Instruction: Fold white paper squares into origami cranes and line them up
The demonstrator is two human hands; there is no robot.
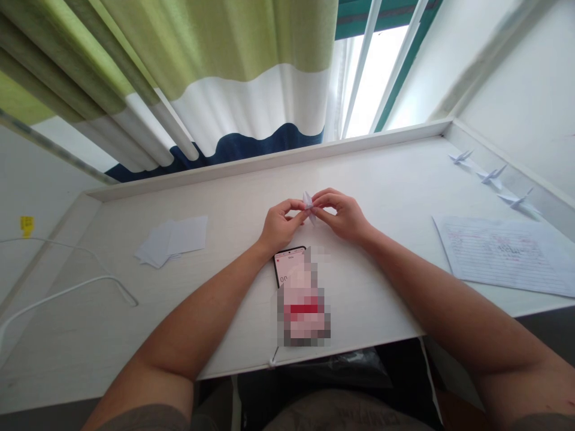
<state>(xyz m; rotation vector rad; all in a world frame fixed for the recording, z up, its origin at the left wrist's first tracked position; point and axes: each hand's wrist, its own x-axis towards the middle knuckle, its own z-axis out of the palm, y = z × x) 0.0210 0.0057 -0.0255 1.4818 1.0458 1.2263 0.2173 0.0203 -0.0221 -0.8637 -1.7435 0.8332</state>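
- The left hand [281, 226] and the right hand [341, 215] are raised just above the worktop with their fingers curled inward. Each pinches one side of a small folded piece of pale white paper [308, 203] between thumb and fingertips, and the hands almost meet around it.
- The folded piece stands roughly upright between the hands, near the middle of the white laminate worktop [372, 179]. The fingers hide part of it, so its exact shape cannot be made out.
- A fine pinch like this seems best held with the fingertips alone, wrists steady and forearms low. Even pressure from both sides should keep the creases crisp without crumpling the paper.
- Three small folded white paper cranes [493, 175] sit in a row by the raised edge at the far right.
- One loose stack of plain white paper squares [171, 242] lies left of the hands. It holds several sheets, but the exact number cannot be told.
- One sheet of lined paper with red and dark handwriting [503, 254] lies at the right.
- One black-edged smartphone [283, 266] lies just near of the hands, mostly covered by a pixelated blur.
- One thin white cable [67, 291] loops along the left.
- One green, white and navy curtain [179, 102] hangs beyond the far edge, beside a bright window [372, 78].
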